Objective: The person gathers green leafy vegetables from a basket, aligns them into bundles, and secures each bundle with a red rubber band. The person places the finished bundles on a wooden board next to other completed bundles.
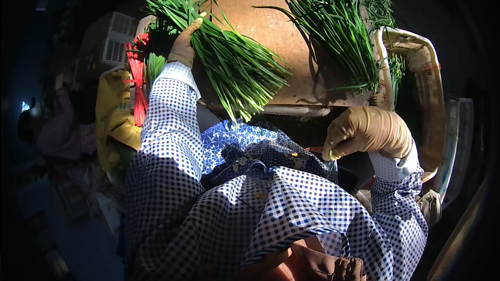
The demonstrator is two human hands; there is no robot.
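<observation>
My left hand (185, 47), in a tan rubber glove, grips a large bunch of garlic chives (238, 68). Its pale cut ends fan out toward my lap, past the near edge of the wooden board (254, 15). My right hand (365, 132), gloved alike, is low on the right, between my body and a plastic basket. Its thumb and fingers are pinched on a small pale-green scrap (332, 155), too small to identify. A loose heap of garlic chives (332, 31) lies along the board's right side, apart from both hands.
On the right stands the white plastic basket (435, 74) with some greens inside. A bundle of red ties (137, 82) stands at the board's left, beside a yellow cloth or bag (113, 113). Farther left are a pale crate (117, 39) and another person (64, 128) in shadow.
</observation>
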